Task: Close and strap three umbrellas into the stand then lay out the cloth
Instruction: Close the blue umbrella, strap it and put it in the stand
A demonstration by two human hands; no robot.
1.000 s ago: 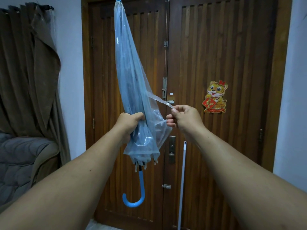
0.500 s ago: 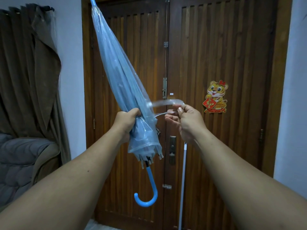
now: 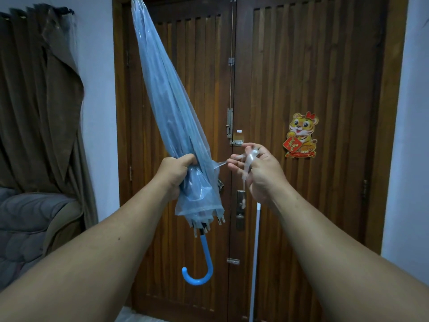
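Left hand (image 3: 178, 169) grips folded umbrella (image 3: 171, 117) low on canopy, mid-air before door (image 3: 290, 89). Right hand (image 3: 260, 168) fingers pinch strap (image 3: 249, 159). Keep it taut, wrap tight round canopy.

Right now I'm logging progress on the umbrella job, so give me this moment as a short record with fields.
umbrella: closed, clear blue, tip up and tilted left, blue hook handle down
left hand: grips the gathered canopy near its lower end
right hand: holds the clear strap, pulled out to the side
strap state: not yet wrapped around the canopy
backdrop: wooden double door, tiger sticker
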